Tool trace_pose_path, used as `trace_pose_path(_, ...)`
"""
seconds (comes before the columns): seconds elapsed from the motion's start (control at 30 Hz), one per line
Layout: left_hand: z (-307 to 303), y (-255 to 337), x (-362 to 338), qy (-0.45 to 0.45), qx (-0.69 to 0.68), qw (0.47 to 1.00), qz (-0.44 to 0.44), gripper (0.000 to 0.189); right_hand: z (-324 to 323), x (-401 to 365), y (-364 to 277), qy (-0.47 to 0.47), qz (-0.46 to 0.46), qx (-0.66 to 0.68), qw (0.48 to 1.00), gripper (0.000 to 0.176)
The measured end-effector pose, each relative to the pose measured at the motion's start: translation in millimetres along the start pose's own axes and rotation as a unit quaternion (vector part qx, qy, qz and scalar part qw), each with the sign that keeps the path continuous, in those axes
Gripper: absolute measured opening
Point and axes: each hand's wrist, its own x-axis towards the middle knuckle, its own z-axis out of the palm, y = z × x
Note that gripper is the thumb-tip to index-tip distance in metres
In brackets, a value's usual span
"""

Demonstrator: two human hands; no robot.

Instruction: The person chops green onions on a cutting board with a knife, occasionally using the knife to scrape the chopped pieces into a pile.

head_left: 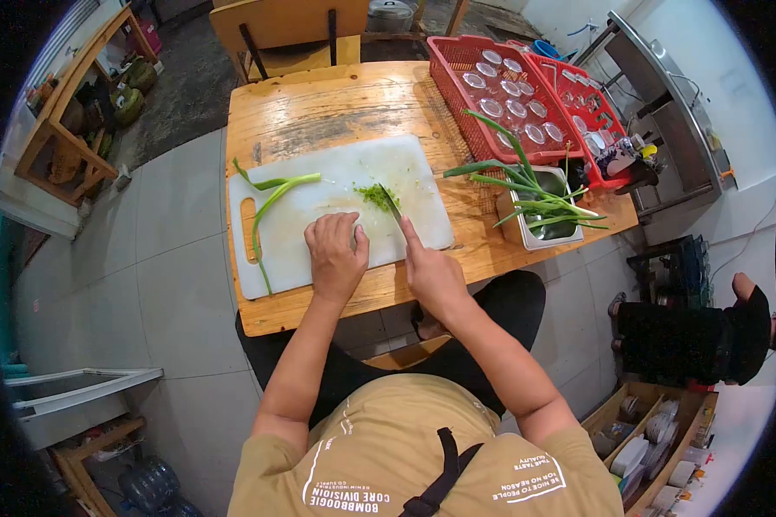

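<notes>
Chopping station, head view: both hands work on a white cutting board (336, 185) set on a wooden table (319, 108). Left hand (336, 254) rests knuckles-up on the board, its fingers pressed together and curled under at the tips; whether they pin any stalk beneath cannot be told. Right hand (431, 271) is closed round the handle of a knife (391, 203), three fingers wrapped, the index finger (410, 234) laid straight along the spine of the blade. The blade runs forward from that fingertip, its point on the board. Chopped scallion (375, 196), a small loose green pile, lies just beyond the left fingertips and touches the blade on its left side, near the tip. Whole scallion stalks (272, 207) lie well out to the left of the left-hand fingers, bent along the board's handle end, apart from the pile. Off to the right of the right-hand fingers, past the board's edge, a metal tub (526, 234) holds more long scallions (535, 194), the leaves hanging over its rim. Farther beyond it, red baskets (453, 86) hold rows of small glasses.
</notes>
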Motion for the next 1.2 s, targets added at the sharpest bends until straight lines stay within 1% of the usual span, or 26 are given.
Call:
trace_pose_path(0.07, -1.0, -2.0, 1.3, 0.005, 0.007, 1.0, 0.001, 0.025, -8.0, 5.3, -2.9, 0.01, -0.011, 0.022, 1.0, 0.082)
trace_pose_path(0.13, -1.5, -3.5, -0.6, 0.009, 0.003, 1.0, -0.006, 0.025, -24.6, -4.7, -11.3, 0.003, 0.007, 0.006, 1.0, 0.079)
trace_pose_path(0.17, -2.3, -4.1, -0.8, 0.012, 0.005, 1.0, -0.013, 0.025, -20.3, -8.9, -12.6, -0.001, 0.002, 0.004, 1.0, 0.079)
trace_pose_path(0.23, -0.9, -2.9, 0.4, 0.016, -0.005, 1.0, -0.012, 0.025, -8.5, -17.3, -9.5, -0.022, 0.008, -0.057, 0.998, 0.077)
trace_pose_path(0.27, 0.1, -1.7, 1.1, 0.014, -0.008, 1.0, -0.013, 0.025, -3.9, -14.5, -8.2, -0.023, 0.01, -0.058, 0.998, 0.077)
trace_pose_path(0.33, -0.4, -0.7, 1.4, 0.004, 0.0, 1.0, -0.006, 0.025, 4.6, -2.7, -7.2, -0.006, 0.005, -0.048, 0.999, 0.079)
trace_pose_path(0.43, -4.4, 0.6, 1.7, -0.001, -0.009, 1.0, 0.002, 0.024, -6.3, 7.8, -6.4, -0.004, 0.018, -0.008, 1.0, 0.08)
trace_pose_path(0.47, -4.2, -0.3, 2.7, 0.001, -0.008, 1.0, 0.004, 0.024, -6.9, -0.5, -7.4, -0.001, 0.016, -0.009, 1.0, 0.08)
trace_pose_path(0.53, -2.6, -2.7, -0.1, 0.008, -0.006, 1.0, -0.008, 0.024, -4.6, -25.5, -10.4, -0.008, 0.005, -0.044, 0.999, 0.075)
trace_pose_path(0.57, -3.2, -2.8, 0.6, 0.01, -0.005, 1.0, -0.011, 0.024, -6.3, -22.8, -10.8, -0.01, 0.001, -0.046, 0.999, 0.075)
trace_pose_path(0.67, -0.7, -0.3, 1.0, 0.003, -0.007, 1.0, -0.01, 0.024, -7.3, -12.2, -7.8, -0.027, 0.034, -0.033, 0.999, 0.072)
trace_pose_path(0.73, 1.1, -2.1, 0.4, 0.0, 0.008, 1.0, 0.002, 0.024, -1.7, 2.3, -3.1, 0.009, 0.01, 0.001, 1.0, 0.07)
trace_pose_path(0.77, 1.1, -1.5, 0.4, 0.002, 0.008, 1.0, 0.007, 0.024, -8.0, 1.8, -5.2, 0.013, 0.01, 0.002, 1.0, 0.07)
trace_pose_path(0.83, -1.4, -2.9, -0.8, 0.001, 0.008, 1.0, 0.005, 0.024, -24.9, 2.9, -10.0, -0.048, 0.007, -0.01, 0.999, 0.072)
trace_pose_path(0.87, -1.8, -4.0, 0.5, 0.006, 0.01, 1.0, 0.002, 0.024, -32.4, 3.8, -9.0, -0.048, 0.002, -0.011, 0.999, 0.072)
trace_pose_path(0.93, -0.9, -4.7, -1.4, 0.008, 0.005, 1.0, -0.001, 0.024, -41.9, 1.3, -3.9, -0.017, -0.009, 0.018, 1.0, 0.069)
trace_pose_path(1.07, 0.3, -1.7, -0.9, 0.005, 0.015, 1.0, 0.007, 0.024, -14.5, -2.0, 6.8, -0.011, -0.001, 0.006, 1.0, 0.07)
trace_pose_path(1.13, -0.9, -2.6, 0.3, -0.003, 0.01, 1.0, 0.003, 0.024, 5.3, -10.9, 4.6, 0.009, 0.024, -0.009, 1.0, 0.068)
trace_pose_path(1.2, -1.2, -3.7, 2.6, -0.001, 0.011, 1.0, 0.001, 0.024, 1.1, 0.2, 1.5, 0.009, 0.02, -0.001, 1.0, 0.071)
